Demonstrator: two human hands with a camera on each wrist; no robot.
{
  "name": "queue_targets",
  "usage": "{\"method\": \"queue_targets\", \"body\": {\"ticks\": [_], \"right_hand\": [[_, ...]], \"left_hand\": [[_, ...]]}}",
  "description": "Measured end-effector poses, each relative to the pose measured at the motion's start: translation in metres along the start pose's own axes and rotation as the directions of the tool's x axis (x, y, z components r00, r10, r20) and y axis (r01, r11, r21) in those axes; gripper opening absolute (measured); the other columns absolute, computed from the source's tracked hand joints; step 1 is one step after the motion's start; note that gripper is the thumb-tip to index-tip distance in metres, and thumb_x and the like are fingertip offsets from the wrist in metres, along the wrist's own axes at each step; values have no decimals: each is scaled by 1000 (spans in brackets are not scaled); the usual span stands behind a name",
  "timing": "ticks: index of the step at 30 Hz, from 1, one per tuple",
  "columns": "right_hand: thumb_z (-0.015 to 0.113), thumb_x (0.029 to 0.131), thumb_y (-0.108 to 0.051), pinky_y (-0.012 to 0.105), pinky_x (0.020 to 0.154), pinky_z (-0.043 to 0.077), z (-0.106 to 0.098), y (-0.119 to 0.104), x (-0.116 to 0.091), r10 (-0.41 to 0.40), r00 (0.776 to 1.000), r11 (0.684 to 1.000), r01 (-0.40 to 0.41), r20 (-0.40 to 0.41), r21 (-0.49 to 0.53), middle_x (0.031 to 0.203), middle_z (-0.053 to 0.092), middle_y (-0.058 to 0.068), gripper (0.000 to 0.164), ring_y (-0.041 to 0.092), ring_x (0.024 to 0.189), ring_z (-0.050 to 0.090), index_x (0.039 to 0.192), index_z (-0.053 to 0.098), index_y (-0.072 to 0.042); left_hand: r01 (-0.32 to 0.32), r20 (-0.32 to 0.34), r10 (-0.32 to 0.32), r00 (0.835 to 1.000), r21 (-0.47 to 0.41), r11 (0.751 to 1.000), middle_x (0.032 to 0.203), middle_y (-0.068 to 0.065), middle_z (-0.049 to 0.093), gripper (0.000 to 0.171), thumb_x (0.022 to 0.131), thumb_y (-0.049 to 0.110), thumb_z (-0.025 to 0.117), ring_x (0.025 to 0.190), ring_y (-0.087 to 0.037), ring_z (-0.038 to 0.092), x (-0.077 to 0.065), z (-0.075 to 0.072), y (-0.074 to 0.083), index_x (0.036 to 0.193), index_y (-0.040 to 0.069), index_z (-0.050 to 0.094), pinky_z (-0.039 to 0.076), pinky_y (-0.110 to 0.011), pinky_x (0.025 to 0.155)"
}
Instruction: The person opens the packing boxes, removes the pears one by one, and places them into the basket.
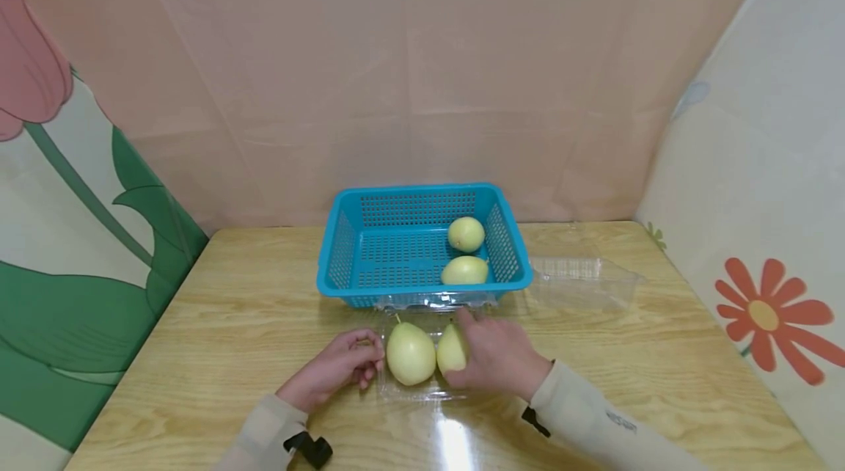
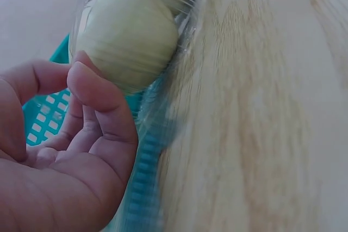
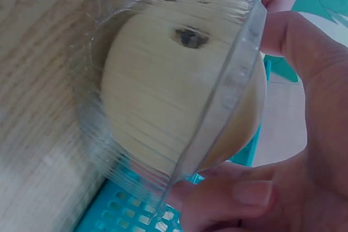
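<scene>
The table [image 1: 251,295] (wood-grained) holds basket [image 1: 389,291] and clear containers [image 1: 422,393]

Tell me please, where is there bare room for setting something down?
Bare table lies left of the basket and left hand, and between the right sleeve and the empty container. The basket's left half is also free. Crowded: the middle, where the right hand holds a pear in its tray.

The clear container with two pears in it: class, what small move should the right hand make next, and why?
Probably ease the right hand off the right pear and lift away: that pear already sits in the clear container beside the left pear, and two other pears lie in the blue basket.
</scene>
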State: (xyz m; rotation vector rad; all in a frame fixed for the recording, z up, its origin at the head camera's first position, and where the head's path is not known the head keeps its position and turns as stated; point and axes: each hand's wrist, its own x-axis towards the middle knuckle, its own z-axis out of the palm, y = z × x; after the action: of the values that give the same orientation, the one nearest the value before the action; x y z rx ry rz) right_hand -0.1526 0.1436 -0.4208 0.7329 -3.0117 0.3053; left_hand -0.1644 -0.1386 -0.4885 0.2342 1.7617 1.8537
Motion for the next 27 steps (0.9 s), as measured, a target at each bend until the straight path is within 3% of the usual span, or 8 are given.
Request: {"method": "queue_targets", "body": {"ticks": [8,17,27], "right_hand": [[82,63,-49,27,50,43,-8,7,-3,36,999,988,-39,20,147,80,58,-4,73,9,63,50,117,60,-6],[84,65,-45,26,57,46,-27,10,-12,63,997,960,-73,47,272,85,58,-9,60,8,71,52,111,64,-12],[85,66,-45,24,57,46,-48,21,-25,49,996,957,-67,69,282,89,63,-7,68,8,73,54,118,63,-7]], "left_hand": [[2,-14,-2,1000,-1,1000,82,-2,62,11,95,13,61,66,-11,51,0,1,1,99,4,55,47,-21,57],[-8,-21,8,1000,2,1000,82,-2,61,9,95,10,59,66,-11,51,-2,2,1,98,3,55,47,-21,57],[-15,-32,15,999,-4,1000,81,-3,61,9,94,9,60,66,-11,51,-4,2,0,98,3,54,47,-21,56]]}}
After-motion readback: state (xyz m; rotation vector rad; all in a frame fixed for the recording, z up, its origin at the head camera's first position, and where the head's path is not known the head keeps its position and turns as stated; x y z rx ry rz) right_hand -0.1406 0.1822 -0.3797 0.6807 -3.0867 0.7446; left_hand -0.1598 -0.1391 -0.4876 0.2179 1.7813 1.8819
